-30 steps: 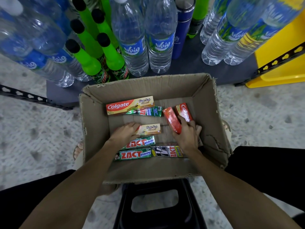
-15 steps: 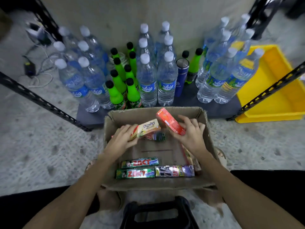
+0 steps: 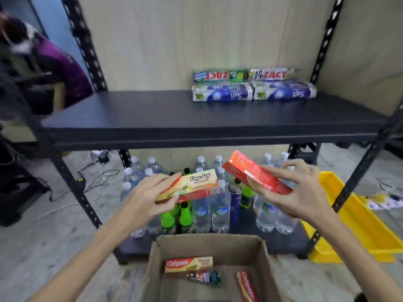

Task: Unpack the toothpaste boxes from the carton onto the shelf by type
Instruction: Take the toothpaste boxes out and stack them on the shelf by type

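Note:
My left hand (image 3: 150, 196) grips a cream and red Colgate box (image 3: 196, 185), held level in front of the water bottles. My right hand (image 3: 298, 194) holds a red Colgate box (image 3: 253, 174), tilted with its far end up. Both boxes hang below the front edge of the black shelf (image 3: 196, 120). At the shelf's back right lie two Zact boxes (image 3: 244, 75) behind two white and blue boxes (image 3: 253, 92). Below me the brown carton (image 3: 159, 260) holds a cream Colgate box (image 3: 188, 264), a green Zact box (image 3: 206, 277) and a red Colgate box (image 3: 247, 287).
Water bottles (image 3: 220, 210) and green bottles (image 3: 176, 216) crowd the bottom shelf. A yellow tray (image 3: 359, 221) sits on the floor at right. Black slotted uprights (image 3: 85, 40) frame the rack. Cables (image 3: 96, 177) trail on the floor at left, where another person (image 3: 54, 62) sits.
Both hands have risen out of the carton with their boxes, up to just under the black shelf. My view has lifted from the carton to the shelf.

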Available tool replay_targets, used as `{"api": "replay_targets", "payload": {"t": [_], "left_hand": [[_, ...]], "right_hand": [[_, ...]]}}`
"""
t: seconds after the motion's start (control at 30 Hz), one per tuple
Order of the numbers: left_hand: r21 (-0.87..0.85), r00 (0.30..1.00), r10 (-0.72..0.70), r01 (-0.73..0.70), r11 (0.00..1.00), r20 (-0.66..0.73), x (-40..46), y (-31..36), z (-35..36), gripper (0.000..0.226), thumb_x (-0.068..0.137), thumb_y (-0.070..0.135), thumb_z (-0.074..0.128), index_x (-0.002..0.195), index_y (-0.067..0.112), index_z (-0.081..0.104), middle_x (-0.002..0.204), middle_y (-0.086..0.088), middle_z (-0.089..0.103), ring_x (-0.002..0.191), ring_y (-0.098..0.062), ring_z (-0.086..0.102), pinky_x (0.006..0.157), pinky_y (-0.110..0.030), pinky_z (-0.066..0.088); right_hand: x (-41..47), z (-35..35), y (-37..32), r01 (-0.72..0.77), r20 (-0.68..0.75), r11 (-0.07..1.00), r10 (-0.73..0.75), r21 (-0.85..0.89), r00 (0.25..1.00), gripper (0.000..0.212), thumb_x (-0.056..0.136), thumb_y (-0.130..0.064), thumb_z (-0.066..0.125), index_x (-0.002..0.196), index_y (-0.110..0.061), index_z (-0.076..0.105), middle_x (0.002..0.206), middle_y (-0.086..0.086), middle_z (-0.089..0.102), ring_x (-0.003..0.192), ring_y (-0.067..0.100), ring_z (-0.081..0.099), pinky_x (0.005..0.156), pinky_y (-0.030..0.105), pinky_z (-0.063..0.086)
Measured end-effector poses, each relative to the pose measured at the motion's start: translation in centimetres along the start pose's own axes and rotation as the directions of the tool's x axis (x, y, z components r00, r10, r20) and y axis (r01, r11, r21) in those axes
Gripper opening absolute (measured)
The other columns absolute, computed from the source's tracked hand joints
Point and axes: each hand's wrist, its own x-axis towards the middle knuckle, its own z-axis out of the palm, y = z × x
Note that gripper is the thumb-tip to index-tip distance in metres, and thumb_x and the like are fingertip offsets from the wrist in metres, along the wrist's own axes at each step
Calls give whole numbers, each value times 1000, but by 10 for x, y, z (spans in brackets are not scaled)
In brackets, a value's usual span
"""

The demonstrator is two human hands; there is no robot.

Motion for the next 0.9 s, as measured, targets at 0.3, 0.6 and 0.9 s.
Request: {"api": "replay_targets", "payload": {"t": [0.3, 0.6, 0.9], "left_hand": [[61, 996, 72, -70, 996, -43, 120, 16, -112, 57, 94, 54, 51, 146, 29, 50, 118, 17, 58, 106, -8, 55, 92, -27, 44], [174, 981, 21, -55, 983, 191, 215, -11, -81, 70, 91, 71, 33, 150, 35, 40, 124, 11, 58, 103, -3, 52, 91, -30, 45], [228, 969, 45, -102, 968, 244, 261, -35, -51, 75, 90, 77, 19, 151, 39, 39, 145, 17, 42, 131, -5, 38, 102, -33, 35]], "right_hand": [[106, -104, -24, 216, -74, 969, -226, -121, 971, 56, 67, -64, 76, 119, -47, 69, 101, -8, 51, 104, -12, 32, 95, 36, 30], [183, -77, 43, 223, 146, 909, -181, -353, 972, 59, 72, -75, 67, 128, -65, 50, 104, -11, 39, 102, 21, 35, 96, 31, 23], [203, -52, 90, 0, 111, 996, 9, -87, 994, 85, 68, -83, 63, 144, -54, 41, 132, -27, 57, 125, 7, 33, 100, 36, 20]]}}
